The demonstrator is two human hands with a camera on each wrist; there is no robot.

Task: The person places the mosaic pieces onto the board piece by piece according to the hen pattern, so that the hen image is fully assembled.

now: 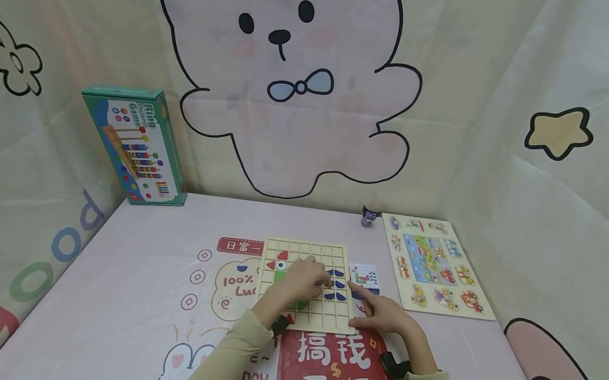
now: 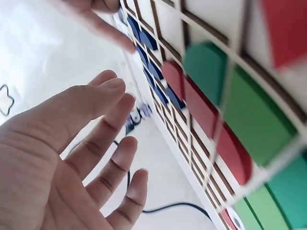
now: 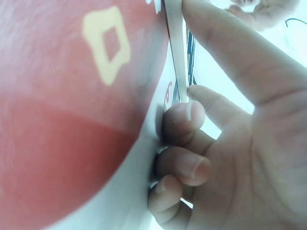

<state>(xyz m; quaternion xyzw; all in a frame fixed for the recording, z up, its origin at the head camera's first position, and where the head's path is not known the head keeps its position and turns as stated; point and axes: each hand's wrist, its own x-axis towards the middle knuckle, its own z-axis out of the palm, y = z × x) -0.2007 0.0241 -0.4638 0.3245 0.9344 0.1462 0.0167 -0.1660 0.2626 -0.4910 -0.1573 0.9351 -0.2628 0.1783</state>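
Note:
A wooden grid board (image 1: 311, 251) lies flat on the table mat and holds green, red and blue pieces. My left hand (image 1: 304, 280) hovers over the board's middle with its fingers spread and straight (image 2: 96, 143), holding nothing. Its fingertips are close to the blue half-round pieces (image 1: 336, 285). Close up I see a green piece (image 2: 249, 115), a red rounded piece (image 2: 206, 115) and blue pieces (image 2: 144, 38) under the grid. My right hand (image 1: 380, 314) rests at the board's right front corner. One finger lies straight along the board's edge (image 3: 175, 48); the others curl against the mat (image 3: 230, 143).
A small pattern card (image 1: 364, 274) lies right of the board, and a peg puzzle board (image 1: 436, 265) lies further right. A green game box (image 1: 134, 145) leans at the back left. A tiny dark figure (image 1: 369, 217) stands at the back. A red triangle (image 1: 289, 318) sits by my left wrist.

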